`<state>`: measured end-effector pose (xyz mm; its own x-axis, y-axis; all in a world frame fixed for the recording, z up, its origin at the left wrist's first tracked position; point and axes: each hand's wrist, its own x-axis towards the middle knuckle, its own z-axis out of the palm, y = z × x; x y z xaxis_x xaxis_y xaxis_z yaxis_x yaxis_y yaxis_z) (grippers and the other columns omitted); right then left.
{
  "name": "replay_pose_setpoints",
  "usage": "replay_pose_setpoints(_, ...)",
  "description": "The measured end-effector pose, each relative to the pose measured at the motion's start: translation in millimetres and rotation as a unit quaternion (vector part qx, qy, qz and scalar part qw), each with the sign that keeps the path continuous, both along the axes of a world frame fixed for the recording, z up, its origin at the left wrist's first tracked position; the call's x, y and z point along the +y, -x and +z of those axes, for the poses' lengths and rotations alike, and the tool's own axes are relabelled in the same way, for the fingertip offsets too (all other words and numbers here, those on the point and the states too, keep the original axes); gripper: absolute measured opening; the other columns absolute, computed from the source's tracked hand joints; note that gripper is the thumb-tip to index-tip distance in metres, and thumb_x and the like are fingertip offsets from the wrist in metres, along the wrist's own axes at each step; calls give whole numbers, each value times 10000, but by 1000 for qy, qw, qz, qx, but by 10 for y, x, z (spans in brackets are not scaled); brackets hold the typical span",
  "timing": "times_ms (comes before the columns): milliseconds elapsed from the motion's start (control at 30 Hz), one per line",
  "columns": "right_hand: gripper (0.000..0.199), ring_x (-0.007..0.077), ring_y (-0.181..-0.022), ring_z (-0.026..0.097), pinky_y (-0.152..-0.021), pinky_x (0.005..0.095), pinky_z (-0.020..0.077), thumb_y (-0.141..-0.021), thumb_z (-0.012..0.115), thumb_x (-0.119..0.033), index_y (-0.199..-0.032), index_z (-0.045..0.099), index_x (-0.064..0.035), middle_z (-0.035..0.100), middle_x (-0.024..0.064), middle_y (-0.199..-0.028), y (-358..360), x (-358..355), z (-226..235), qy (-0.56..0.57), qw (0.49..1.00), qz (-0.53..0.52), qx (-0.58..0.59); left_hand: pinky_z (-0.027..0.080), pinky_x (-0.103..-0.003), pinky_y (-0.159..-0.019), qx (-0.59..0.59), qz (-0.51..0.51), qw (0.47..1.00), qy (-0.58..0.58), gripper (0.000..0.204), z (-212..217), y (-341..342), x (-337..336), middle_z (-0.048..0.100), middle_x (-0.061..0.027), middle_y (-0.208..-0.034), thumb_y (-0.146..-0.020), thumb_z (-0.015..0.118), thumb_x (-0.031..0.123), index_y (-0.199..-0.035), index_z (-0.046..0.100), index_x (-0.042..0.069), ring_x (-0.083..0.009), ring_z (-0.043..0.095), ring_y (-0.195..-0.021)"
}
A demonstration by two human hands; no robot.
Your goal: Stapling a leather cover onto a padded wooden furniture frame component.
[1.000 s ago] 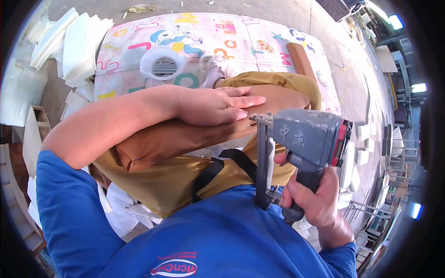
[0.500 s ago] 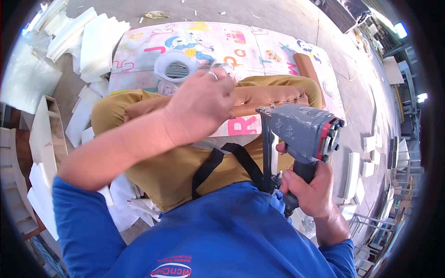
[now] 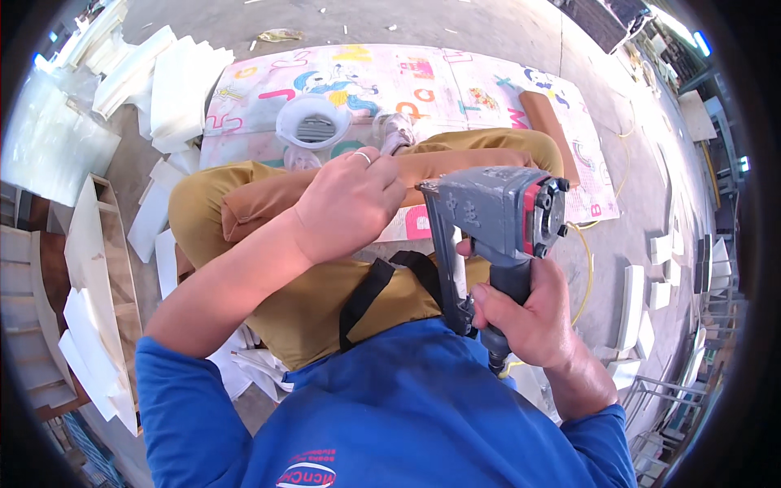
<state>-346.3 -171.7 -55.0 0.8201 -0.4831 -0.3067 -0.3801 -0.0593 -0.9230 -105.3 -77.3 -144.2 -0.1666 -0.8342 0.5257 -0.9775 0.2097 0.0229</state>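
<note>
Across my thighs lies a long padded piece covered in brown leather-like material (image 3: 264, 203). My left hand (image 3: 350, 195), a ring on one finger, is closed at its near edge, pinching the cover; the fingertips are partly hidden. Gripped in my right hand (image 3: 525, 313) is a grey pneumatic staple gun (image 3: 480, 207), one finger by the trigger. Its nose is over the piece, just right of my left hand; whether it touches cannot be seen.
In front lies a mat with coloured letters and pictures (image 3: 439, 69), bearing a white bucket-like container (image 3: 285, 122) and another brown padded strip (image 3: 541, 122). White foam pieces (image 3: 183, 89) and a wooden frame (image 3: 102, 268) are at left. A yellow hose (image 3: 587, 285) trails at right.
My left hand has come down and closed at the padded piece's edge. The staple gun has shifted left, its nose nearer that hand.
</note>
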Motion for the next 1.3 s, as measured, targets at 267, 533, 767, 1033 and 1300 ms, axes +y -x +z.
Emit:
replay_pose_setpoints(267,395,83,-650,595,-577,259,493,-872,625,22,-1248,505,-3,621,41,-815,-132,106,-62,-4,1000,-25,6,480,-375,-667,13,-42,999,9,181,-114,-92,3,566,-76,-876,-701,725,87,-842,614,74,-261,582,-836)
replay_pose_setpoints(533,438,79,-645,589,-569,246,501,-865,610,61,-1279,472,24,635,81,-1166,-128,22,-64,2,997,-79,-8,525,-410,-839,112,105,987,-46,543,75,-157,3,644,-154,-1057,-760,768,220,-1228,600,2,-379,626,-976)
replay_pose_setpoints(767,441,73,-632,584,-559,241,493,-864,619,45,-1284,491,6,639,67,-943,-186,48,-129,-30,999,-38,6,540,-423,-782,128,106,967,-193,487,36,-110,-32,654,-136,-1063,-772,745,188,-1200,617,-6,-328,657,-937)
replay_pose_setpoints(1033,418,76,-630,579,-560,246,486,-872,619,36,-1273,511,-11,623,50,-873,-295,119,-115,5,1000,-25,10,537,-426,-799,140,88,972,-167,333,7,-89,-22,659,-157,-998,-839,659,137,-1120,613,-36,-325,663,-953)
replay_pose_setpoints(1300,398,80,-646,581,-577,251,492,-879,615,29,-1262,509,-6,622,53,-876,-375,201,-76,10,999,-22,36,543,-432,-756,137,94,974,-154,461,-39,-113,20,647,-141,-1067,-803,727,191,-1198,610,-16,-328,654,-941)
